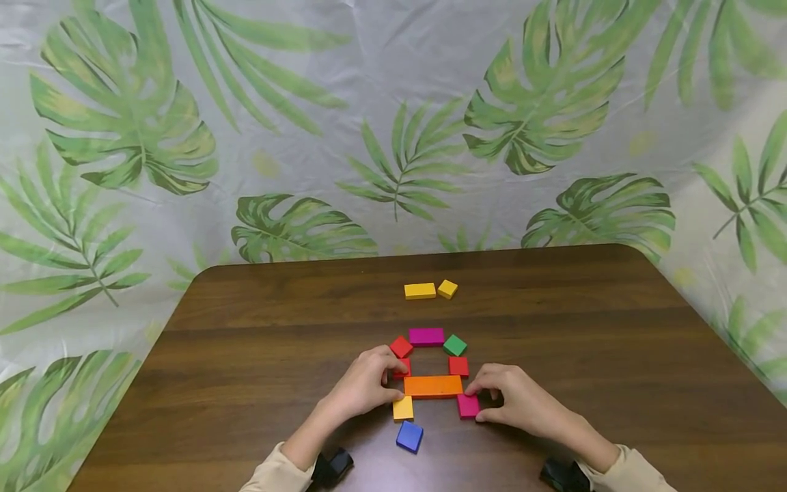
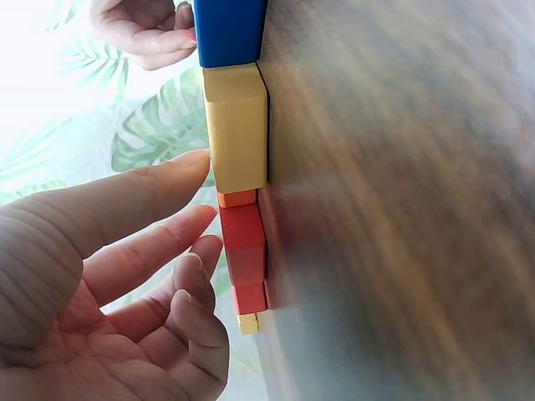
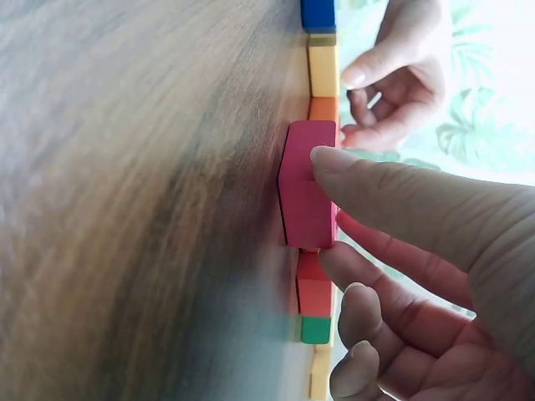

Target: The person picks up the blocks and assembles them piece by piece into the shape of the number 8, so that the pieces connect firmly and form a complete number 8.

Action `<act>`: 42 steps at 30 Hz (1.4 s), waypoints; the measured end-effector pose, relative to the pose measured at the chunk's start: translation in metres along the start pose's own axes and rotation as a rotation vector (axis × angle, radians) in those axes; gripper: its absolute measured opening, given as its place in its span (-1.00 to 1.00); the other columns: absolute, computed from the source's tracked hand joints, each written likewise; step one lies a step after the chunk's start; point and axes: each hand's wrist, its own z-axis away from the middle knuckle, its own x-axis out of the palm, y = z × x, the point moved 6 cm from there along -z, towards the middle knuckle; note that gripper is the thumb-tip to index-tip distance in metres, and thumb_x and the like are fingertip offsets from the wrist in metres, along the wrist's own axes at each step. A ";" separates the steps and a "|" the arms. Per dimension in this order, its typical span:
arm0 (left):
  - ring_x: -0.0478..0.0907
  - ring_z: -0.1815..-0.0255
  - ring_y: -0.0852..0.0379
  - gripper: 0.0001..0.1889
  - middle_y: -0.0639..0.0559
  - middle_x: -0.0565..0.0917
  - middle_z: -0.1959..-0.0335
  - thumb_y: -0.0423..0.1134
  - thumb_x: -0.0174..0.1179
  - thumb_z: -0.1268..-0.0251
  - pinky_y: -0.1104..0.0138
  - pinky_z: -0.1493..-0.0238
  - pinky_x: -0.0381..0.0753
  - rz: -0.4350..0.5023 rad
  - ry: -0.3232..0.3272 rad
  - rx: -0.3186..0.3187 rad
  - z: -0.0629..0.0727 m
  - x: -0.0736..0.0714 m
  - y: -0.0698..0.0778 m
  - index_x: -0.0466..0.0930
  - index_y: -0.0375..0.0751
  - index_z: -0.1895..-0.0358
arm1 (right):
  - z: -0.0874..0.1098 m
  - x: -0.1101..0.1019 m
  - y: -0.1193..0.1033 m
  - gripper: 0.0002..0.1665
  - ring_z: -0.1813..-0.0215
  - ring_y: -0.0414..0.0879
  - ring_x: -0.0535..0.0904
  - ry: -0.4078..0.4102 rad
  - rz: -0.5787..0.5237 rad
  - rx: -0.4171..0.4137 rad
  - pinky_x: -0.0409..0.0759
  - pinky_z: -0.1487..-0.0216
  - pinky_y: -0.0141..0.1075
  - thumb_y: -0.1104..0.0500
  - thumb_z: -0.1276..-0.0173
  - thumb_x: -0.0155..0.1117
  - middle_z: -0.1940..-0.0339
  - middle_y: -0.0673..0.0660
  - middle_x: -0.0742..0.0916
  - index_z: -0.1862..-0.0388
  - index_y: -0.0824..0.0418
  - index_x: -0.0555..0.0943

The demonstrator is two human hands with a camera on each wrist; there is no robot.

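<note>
My right hand [image 1: 513, 403] pinches a pink block [image 1: 468, 406], the thumb at its near side and the index finger at its far corner. My left hand [image 1: 363, 383] has its thumb beside a light yellow block [image 1: 402, 408] and its index finger over a red block [image 1: 401, 367], the other fingers loosely bent. Between the hands lies a long orange block [image 1: 433, 387], with the yellow and pink blocks under its two ends. Near the yellow block, a blue block [image 1: 409, 436] sits turned at an angle. Another red block [image 1: 458, 366] stands above the orange one's right end.
Beyond the orange block, a tilted red block [image 1: 402, 347], a magenta block [image 1: 427, 337] and a tilted green block [image 1: 455, 345] close the outline. Two yellow blocks, one long [image 1: 420, 291] and one small [image 1: 447, 289], lie farther back on the brown table [image 1: 277, 328]. Behind hangs a leaf-patterned cloth [image 1: 406, 61].
</note>
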 end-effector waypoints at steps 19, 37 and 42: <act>0.30 0.53 0.35 -0.74 0.03 0.55 0.37 -0.29 0.43 0.07 0.54 0.44 0.32 0.010 -0.009 -0.010 -0.001 -0.001 -0.002 0.70 -0.20 0.22 | -0.002 0.003 0.002 -0.73 0.40 -0.41 0.38 0.026 0.008 -0.018 0.44 0.40 -0.54 0.15 -0.01 0.48 0.33 -0.14 0.63 0.27 0.04 0.65; 0.27 0.54 0.37 -0.74 0.04 0.52 0.41 -0.31 0.43 0.10 0.54 0.44 0.29 0.028 0.005 -0.011 0.001 0.001 -0.002 0.70 -0.19 0.23 | -0.026 -0.048 0.034 -0.75 0.50 -0.28 0.36 0.275 0.067 0.016 0.37 0.47 -0.48 0.22 0.01 0.49 0.37 0.01 0.68 0.30 0.15 0.66; 0.27 0.53 0.38 -0.74 0.05 0.52 0.41 -0.31 0.43 0.10 0.54 0.43 0.30 0.025 0.007 -0.010 0.001 0.002 -0.002 0.69 -0.18 0.24 | -0.047 -0.058 0.063 -0.75 0.55 -0.34 0.32 0.247 0.022 0.116 0.33 0.51 -0.46 0.19 -0.06 0.44 0.41 0.10 0.66 0.26 0.22 0.67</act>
